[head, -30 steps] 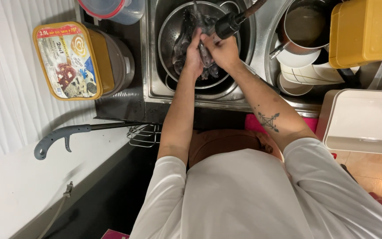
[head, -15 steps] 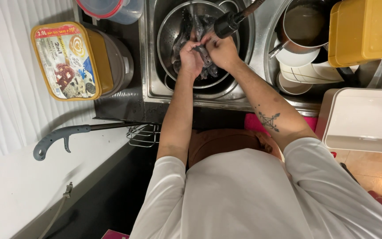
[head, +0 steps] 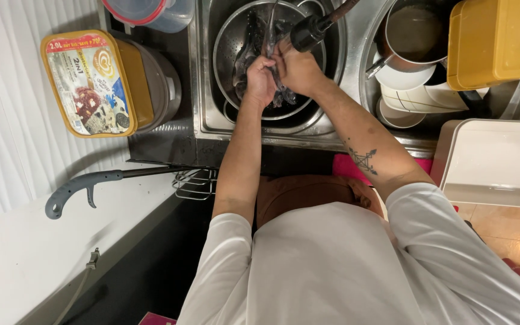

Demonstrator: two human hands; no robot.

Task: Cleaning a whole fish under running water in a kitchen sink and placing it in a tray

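Dark fish (head: 243, 63) lie in a steel colander (head: 227, 48) set in the sink (head: 206, 114), under the black faucet head (head: 308, 31). The left hand (head: 261, 81) and right hand (head: 297, 69) meet over the colander, fingers curled tight around one fish. Right of the sink, a pot (head: 416, 33) and stacked white bowls (head: 413, 93) sit beside a yellow tub (head: 495, 39). A yellow lidded ice-cream tub (head: 94, 84) stands on the left counter.
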